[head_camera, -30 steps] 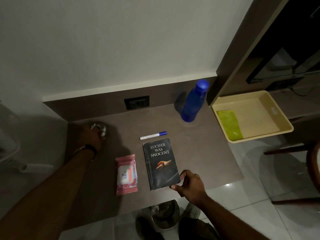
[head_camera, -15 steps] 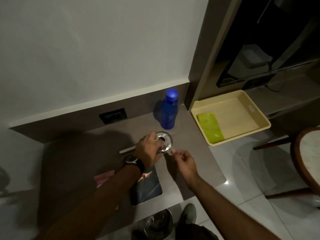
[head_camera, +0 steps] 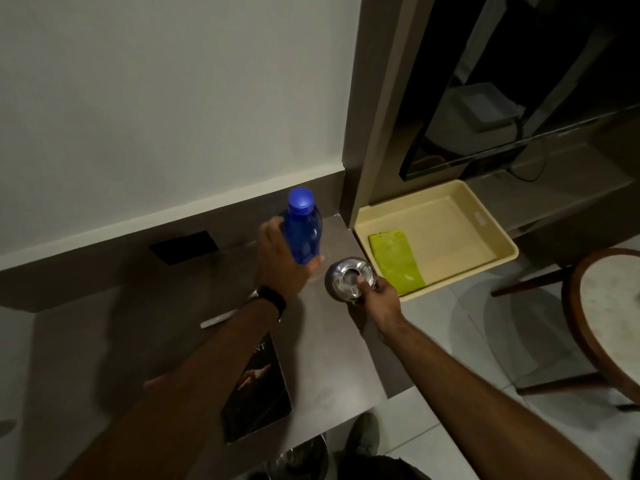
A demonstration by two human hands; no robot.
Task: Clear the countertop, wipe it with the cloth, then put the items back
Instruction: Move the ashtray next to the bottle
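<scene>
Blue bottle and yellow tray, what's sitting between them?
In the head view, only bare countertop and the cabinet panel's foot lie between the bottle and the tray.

The bottle [head_camera: 302,233] stands behind the book [head_camera: 258,386] (pen [head_camera: 220,319] between), the tray [head_camera: 485,233] to their right.

Only the dark book [head_camera: 258,386], lying on the desk [head_camera: 332,358] beneath the left forearm, carries lettering: the pale letters "NT" at its upper edge. The remainder is covered.
</scene>
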